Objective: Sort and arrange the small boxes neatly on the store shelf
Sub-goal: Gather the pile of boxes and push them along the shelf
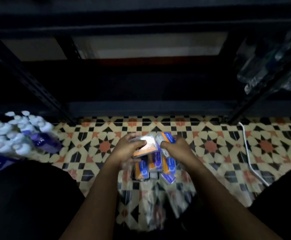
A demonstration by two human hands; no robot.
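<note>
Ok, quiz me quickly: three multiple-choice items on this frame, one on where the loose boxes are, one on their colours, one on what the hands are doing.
1. Where is the pile of boxes?
A. on the shelf
B. on the tiled floor
C. in a crate

2. The boxes' colours?
A. orange and blue
B. green and red
C. all black

3. The hands?
A. both idle
B. each grips a box
C. both flat on the floor

Key: 1 B, the pile lies on the floor below the shelf. 2 A, orange and blue faces show. 3 B, the left hand and right hand each hold one.
</note>
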